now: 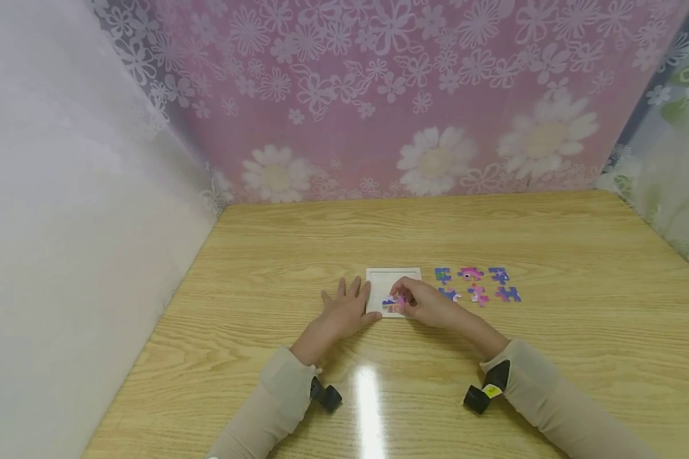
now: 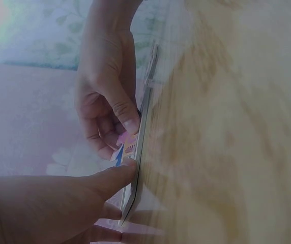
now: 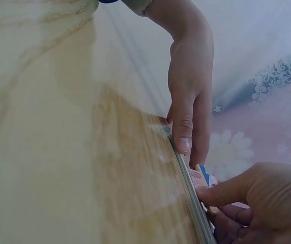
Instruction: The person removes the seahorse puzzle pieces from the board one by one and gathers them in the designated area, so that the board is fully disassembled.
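A white puzzle tray (image 1: 381, 284) with a raised rim lies flat on the table. My left hand (image 1: 344, 313) rests at its left edge, fingers spread and straight, the thumb along the lower left corner. Over the lower right part of the tray, my right hand (image 1: 427, 305) pinches a pink and blue jigsaw piece (image 1: 400, 308) between thumb and fingers. In the left wrist view the right thumb (image 2: 127, 122) presses close to the tray's rim, beside colourful puzzle pieces (image 2: 129, 148). The curled right fingers partly hide the pieces.
Several loose jigsaw pieces lie in two rows right of the tray, among them a pink one with an eye (image 1: 471, 274) and a blue and pink one (image 1: 508, 294). The wooden table (image 1: 298, 242) meets a flowered pink curtain (image 1: 344, 146) behind.
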Motion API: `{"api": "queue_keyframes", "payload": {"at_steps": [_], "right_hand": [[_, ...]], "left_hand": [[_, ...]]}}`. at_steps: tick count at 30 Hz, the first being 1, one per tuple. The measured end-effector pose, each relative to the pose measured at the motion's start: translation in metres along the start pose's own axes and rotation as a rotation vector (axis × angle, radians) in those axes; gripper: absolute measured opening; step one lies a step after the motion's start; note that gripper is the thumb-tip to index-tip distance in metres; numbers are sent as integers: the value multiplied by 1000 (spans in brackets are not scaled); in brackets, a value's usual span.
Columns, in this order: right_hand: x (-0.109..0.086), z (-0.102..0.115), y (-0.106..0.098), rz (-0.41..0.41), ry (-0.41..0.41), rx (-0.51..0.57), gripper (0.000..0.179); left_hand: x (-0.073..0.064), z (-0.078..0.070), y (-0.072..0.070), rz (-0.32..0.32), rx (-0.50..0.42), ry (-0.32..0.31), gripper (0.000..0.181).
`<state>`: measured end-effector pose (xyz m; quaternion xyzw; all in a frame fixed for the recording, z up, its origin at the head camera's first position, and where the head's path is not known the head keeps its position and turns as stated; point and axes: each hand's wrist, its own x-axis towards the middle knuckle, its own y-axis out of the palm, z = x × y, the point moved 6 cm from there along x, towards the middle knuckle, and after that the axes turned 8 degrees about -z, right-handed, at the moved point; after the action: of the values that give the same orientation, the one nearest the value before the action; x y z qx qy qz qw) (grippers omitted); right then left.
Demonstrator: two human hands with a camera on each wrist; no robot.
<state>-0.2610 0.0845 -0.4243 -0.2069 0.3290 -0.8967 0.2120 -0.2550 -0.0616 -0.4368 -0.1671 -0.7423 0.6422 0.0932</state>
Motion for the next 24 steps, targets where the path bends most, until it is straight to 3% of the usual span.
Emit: {"api": "queue_keyframes", "payload": {"at_steps": [16,24], "right_hand": [[0,0,-2,7,0,60,17],[0,3,-4,2,39,99,11]], "left_hand": [[-2,0,-4,0,-18,0,74],[-1,-1,-2,8,-8,-2,74]]}}
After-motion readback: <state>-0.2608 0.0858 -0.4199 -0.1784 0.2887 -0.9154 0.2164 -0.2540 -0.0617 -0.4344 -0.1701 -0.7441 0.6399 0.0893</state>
